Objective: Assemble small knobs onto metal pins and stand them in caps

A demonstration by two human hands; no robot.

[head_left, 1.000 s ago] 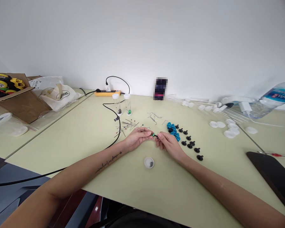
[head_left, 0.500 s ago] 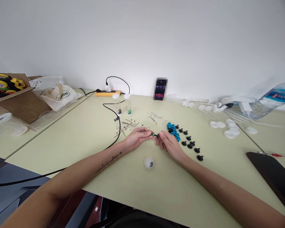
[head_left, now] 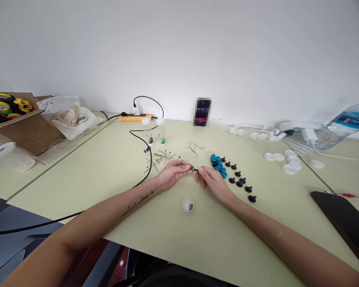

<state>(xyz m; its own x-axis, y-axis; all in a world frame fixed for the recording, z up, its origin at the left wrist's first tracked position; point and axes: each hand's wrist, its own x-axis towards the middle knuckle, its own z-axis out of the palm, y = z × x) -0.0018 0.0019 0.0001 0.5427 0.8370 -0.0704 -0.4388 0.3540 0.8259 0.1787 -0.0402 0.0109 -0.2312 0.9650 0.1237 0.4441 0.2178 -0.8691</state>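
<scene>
The pale green table [head_left: 107,175] fills the view, its near edge running just under both forearms and its far edge meeting the white wall. On the left a seam separates it from a second tabletop, which carries a cardboard box [head_left: 26,127] and a cloth bag [head_left: 77,119]. At the right edge lie a tipped water bottle [head_left: 344,123] and, nearer, a dark flat slab [head_left: 344,223] close to the table's corner. A black cable [head_left: 143,175] curves from the power strip [head_left: 135,117] at the wall, past the left wrist and off the near-left edge. The widest bare stretches lie left of that cable and between the forearms and the slab. The left hand [head_left: 172,174] and right hand [head_left: 214,181] meet mid-table, fingers curled in, each pinching one end of a small green piece [head_left: 193,169] held just above the surface between their fingertips. Loose pins [head_left: 160,157] are scattered just beyond the left hand, with two capped vials [head_left: 160,129] behind them. A cluster of blue beads [head_left: 218,162] sits just beyond the right hand, and a string of black studs [head_left: 241,181] runs beside that wrist. White caps [head_left: 287,159] lie well apart to the right. A small white lid [head_left: 188,205] rests near the wrists, between the forearms.
</scene>
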